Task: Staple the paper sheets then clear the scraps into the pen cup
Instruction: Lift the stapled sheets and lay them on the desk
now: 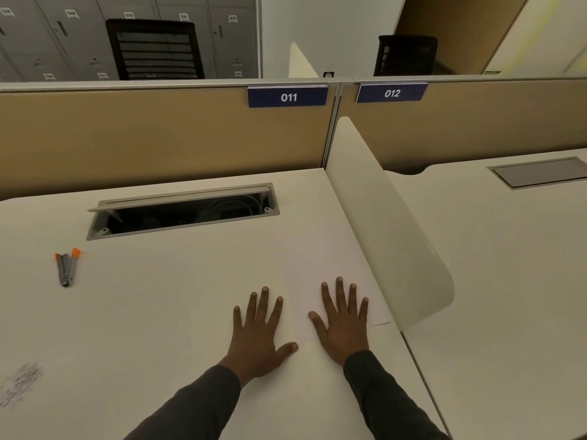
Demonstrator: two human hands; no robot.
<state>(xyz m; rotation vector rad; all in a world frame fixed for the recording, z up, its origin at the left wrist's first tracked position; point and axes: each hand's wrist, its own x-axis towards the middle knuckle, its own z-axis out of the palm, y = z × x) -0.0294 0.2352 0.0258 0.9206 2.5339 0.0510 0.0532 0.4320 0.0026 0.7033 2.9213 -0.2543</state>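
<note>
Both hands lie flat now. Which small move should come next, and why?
Probably the left hand should reach left for the stapler. Both hands are empty; the right hand lies flat on the paper and can hold it. The stapler lies apart, untouched.

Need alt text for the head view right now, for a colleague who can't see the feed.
Both hands lie flat, fingers spread, on a white desk: the right hand on the paper sheets, the left hand at their left edge. An orange-and-grey stapler sits untouched far left, with greyish scraps near the desk's front-left corner.
</note>
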